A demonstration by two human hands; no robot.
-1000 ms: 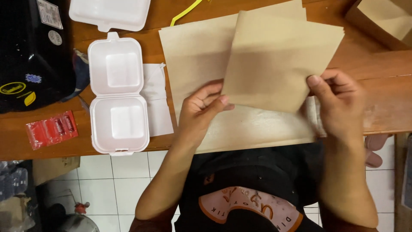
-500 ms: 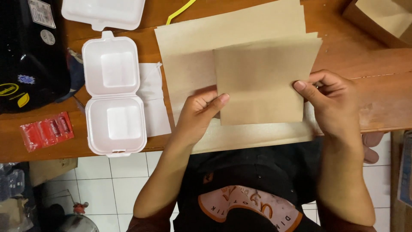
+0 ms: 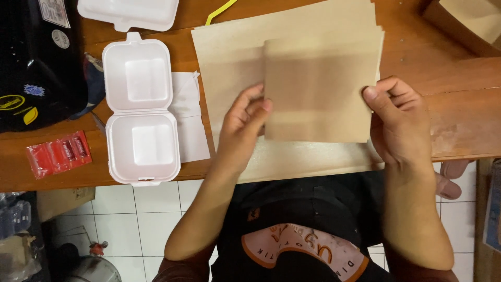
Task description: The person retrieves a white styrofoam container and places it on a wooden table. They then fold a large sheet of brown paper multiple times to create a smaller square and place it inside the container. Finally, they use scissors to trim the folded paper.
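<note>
Holding a folded brown paper sheet (image 3: 317,89) between both hands, just above a stack of larger brown sheets (image 3: 229,57) lying on the wooden table (image 3: 459,109). Left hand (image 3: 244,128) pinching the sheet's left edge, fingers closed on it; right hand (image 3: 399,122) gripping the right edge, thumb on top. Sitting near the left hand: 1 open white foam clamshell box (image 3: 140,112), a white napkin (image 3: 189,120), red sachets (image 3: 58,154) farther left.

An open white foam clamshell box (image 3: 141,109) was seen at nine o'clock on the table (image 3: 459,120), with a second white foam box (image 3: 128,11) at eleven. Red sachets (image 3: 58,154) were laid at eight o'clock. Round and rectangular stickers (image 3: 55,11) were noted on a black case (image 3: 36,62) at ten.
</note>
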